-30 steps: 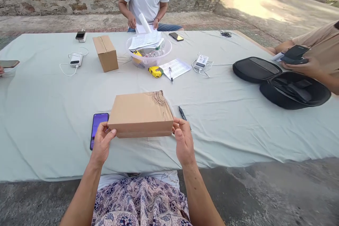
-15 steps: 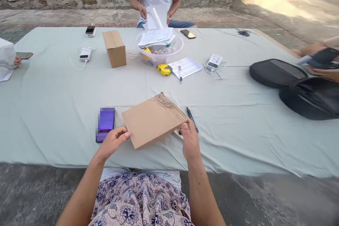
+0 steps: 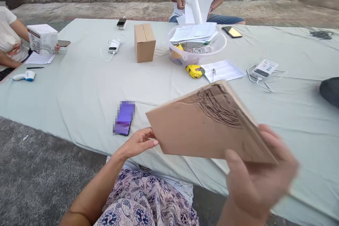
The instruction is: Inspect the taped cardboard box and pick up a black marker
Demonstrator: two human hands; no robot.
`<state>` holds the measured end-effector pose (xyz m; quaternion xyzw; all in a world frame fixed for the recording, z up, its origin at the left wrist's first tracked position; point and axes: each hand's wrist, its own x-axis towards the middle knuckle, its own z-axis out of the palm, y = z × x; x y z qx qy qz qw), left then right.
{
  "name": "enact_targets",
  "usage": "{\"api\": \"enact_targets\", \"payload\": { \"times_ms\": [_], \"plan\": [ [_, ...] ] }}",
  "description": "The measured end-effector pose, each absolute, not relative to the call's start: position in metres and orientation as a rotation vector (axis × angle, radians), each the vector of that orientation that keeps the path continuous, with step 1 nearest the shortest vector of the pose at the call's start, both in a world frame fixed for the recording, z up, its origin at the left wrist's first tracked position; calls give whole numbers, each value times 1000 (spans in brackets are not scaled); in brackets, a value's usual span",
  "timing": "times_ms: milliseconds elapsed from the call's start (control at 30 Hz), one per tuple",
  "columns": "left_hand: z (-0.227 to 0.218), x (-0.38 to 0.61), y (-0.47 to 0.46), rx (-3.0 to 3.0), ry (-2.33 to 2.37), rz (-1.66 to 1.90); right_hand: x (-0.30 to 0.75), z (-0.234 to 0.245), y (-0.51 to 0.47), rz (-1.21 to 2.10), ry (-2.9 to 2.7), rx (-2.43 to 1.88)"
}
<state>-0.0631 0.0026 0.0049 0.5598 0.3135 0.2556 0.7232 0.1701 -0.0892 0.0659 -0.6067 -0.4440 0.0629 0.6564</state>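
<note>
A flat brown cardboard box (image 3: 206,127) with black scribbles on top is lifted off the pale green cloth (image 3: 79,91) and tilted toward me. My right hand (image 3: 258,176) grips its near right corner, thumb up along the side, slightly blurred. My left hand (image 3: 139,143) touches the box's left corner with curled fingertips. A purple phone (image 3: 124,118) lies on the cloth just left of the box.
On the cloth lie a yellow tape measure (image 3: 195,71), a printed sheet with a pen (image 3: 224,70), a clear bowl of papers (image 3: 197,44), a small upright cardboard box (image 3: 144,42), power banks with cables (image 3: 262,69). One person opposite holds papers (image 3: 196,9); another at left holds a white box (image 3: 42,39).
The box has been raised off the cloth and brought closer, tilting up on its right side. My view has swung left, so the black case at the right has nearly left the frame.
</note>
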Motion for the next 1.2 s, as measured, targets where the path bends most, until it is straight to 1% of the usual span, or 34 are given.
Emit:
{"api": "enact_targets", "payload": {
  "times_ms": [67,133,267,367,500,700,867,1000,1200],
  "plan": [
    [3,-54,2,1231,610,559,168,82,-89,-79,-1171,-1300],
    [-5,-47,1,1274,644,449,169,83,-84,-148,-1310,-1302],
    [-27,-40,-11,1403,803,128,178,55,-72,38,-1515,-1424],
    [-32,-37,-23,1459,716,4,182,38,-70,40,-1556,-1397],
    [-28,-30,-29,1546,573,-138,185,33,-75,61,-1588,-1338],
    [-22,-27,-26,1621,527,-110,189,29,-78,185,-1508,-1291],
    [-2,-34,-22,1618,423,-49,191,26,-78,263,-1419,-1289],
    [15,-41,-16,1539,401,48,197,27,-75,317,-1360,-1264],
    [27,-46,-12,1529,451,195,211,21,-65,470,-1283,-1132]
  ]
}}
